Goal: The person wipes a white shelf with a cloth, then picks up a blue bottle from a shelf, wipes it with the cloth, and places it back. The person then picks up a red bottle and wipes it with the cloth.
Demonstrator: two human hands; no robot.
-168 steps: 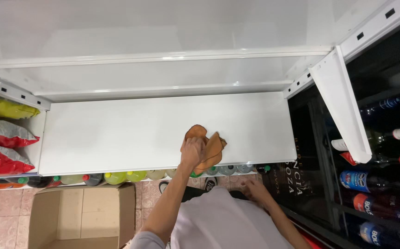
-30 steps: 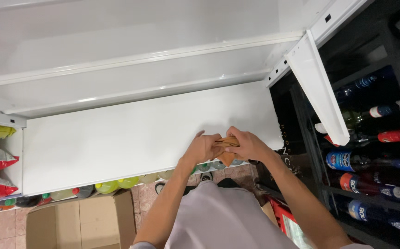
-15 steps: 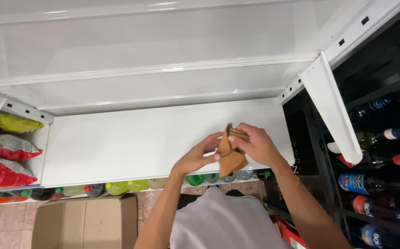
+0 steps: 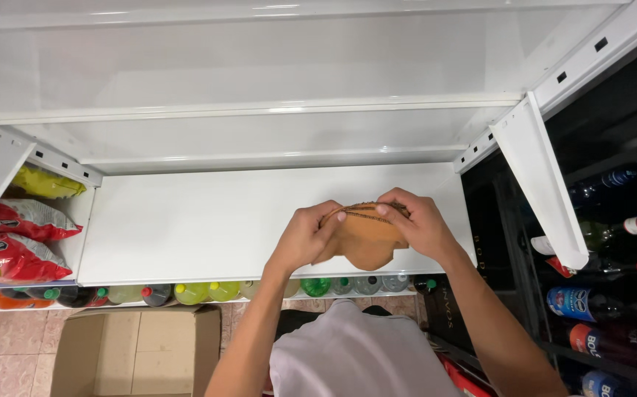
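Cloth [image 4: 363, 239] pinched by left hand [image 4: 307, 235] and right hand [image 4: 421, 220] above shelf [image 4: 186, 220] front edge

Small grocery shop interior: white metal shelving [image 4: 208, 220] with slotted uprights, red and yellow snack bags [image 4: 17, 239] stocked at left, soft-drink bottles [image 4: 208, 292] ranked along a lower shelf, glass-fronted drinks cooler [image 4: 612, 242] at right, open cardboard box [image 4: 131, 353] on tiled floor.

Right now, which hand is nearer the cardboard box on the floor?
Left. The left hand grips the orange cloth above and right of the cardboard box; the right hand sits farther right.
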